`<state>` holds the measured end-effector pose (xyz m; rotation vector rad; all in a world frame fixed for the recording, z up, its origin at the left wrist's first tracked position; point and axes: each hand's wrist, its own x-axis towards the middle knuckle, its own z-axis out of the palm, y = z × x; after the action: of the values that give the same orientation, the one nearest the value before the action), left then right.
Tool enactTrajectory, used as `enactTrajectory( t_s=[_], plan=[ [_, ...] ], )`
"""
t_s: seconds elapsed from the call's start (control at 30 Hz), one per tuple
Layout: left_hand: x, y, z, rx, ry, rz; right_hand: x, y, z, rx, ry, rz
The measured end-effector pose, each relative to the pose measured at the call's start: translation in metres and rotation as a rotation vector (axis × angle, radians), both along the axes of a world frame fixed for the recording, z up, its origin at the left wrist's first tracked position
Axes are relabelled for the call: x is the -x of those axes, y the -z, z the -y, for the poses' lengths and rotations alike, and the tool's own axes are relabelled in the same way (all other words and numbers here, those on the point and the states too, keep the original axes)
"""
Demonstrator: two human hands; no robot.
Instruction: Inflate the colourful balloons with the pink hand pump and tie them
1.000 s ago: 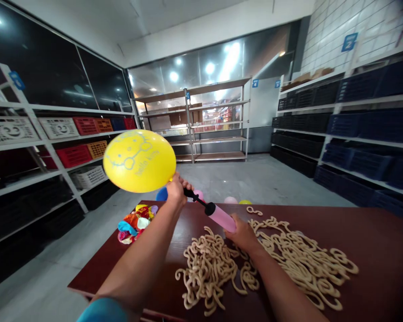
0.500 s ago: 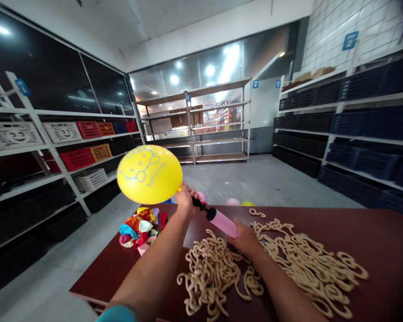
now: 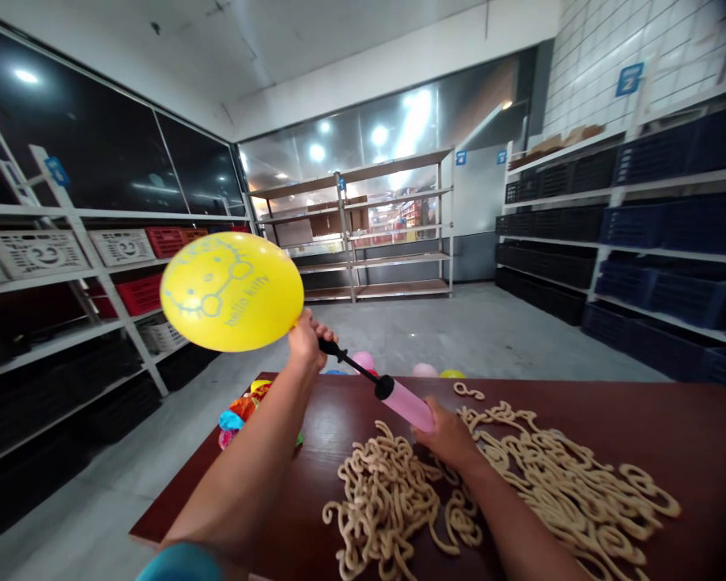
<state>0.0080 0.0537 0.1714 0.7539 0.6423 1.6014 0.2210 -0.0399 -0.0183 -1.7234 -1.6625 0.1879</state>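
A yellow balloon (image 3: 233, 292) with a grey cat drawing and lettering is swollen at the upper left. My left hand (image 3: 307, 339) is closed around its neck and the black end of a balloon pump. The black rod (image 3: 358, 365) stretches from there to the pump's pink barrel (image 3: 406, 403). My right hand (image 3: 444, 432) grips the barrel's lower end. Below it lies a heap of beige curly strands (image 3: 387, 500), with a wider spread of them (image 3: 569, 476) on the right. Deflated balloons (image 3: 242, 415) sit beyond my left forearm, partly covered by it.
The dark red table (image 3: 175, 500) stretches across in front of me. On the floor past its far edge, inflated balloons (image 3: 363, 360) peek up. Shelves with crates (image 3: 36, 254) line the left, dark crates (image 3: 659, 286) the right, and a metal rack (image 3: 393, 286) stands at the back.
My left hand has moved left and up with the yellow balloon, drawing the pump's rod further out of the barrel. The balloon looks bigger. My right hand has hardly moved.
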Motion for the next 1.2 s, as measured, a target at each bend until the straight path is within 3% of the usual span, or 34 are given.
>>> enactTrajectory(
  t_s=[0.1,0.17,0.47,0.57,0.67,0.87,0.97,1.07,1.2],
  plan=[
    [0.012,-0.012,0.000,-0.040,-0.030,0.003,-0.002,0.001,-0.001,0.007,-0.002,0.010],
    [0.010,-0.006,0.001,-0.019,-0.047,0.019,-0.003,0.006,-0.002,0.016,0.003,0.017],
    [-0.045,0.079,0.013,0.138,-0.009,0.064,0.000,0.018,-0.004,0.026,-0.058,0.047],
    [-0.055,0.091,0.018,0.159,0.000,0.086,0.002,0.014,-0.001,0.029,-0.063,0.057],
    [-0.050,0.079,0.019,0.148,0.009,0.083,0.004,0.008,0.001,0.038,-0.034,0.048],
    [-0.013,0.015,0.010,0.049,0.004,0.012,0.002,-0.002,0.002,0.010,0.033,0.055],
    [-0.001,-0.005,0.008,0.009,-0.035,-0.010,0.000,-0.003,0.002,0.005,0.053,0.056],
    [-0.004,0.000,0.010,0.003,-0.063,-0.013,0.002,-0.002,0.004,0.027,0.054,0.051],
    [-0.026,0.032,0.017,0.045,-0.028,-0.008,0.005,0.001,0.005,0.020,0.025,0.109]
  ],
)
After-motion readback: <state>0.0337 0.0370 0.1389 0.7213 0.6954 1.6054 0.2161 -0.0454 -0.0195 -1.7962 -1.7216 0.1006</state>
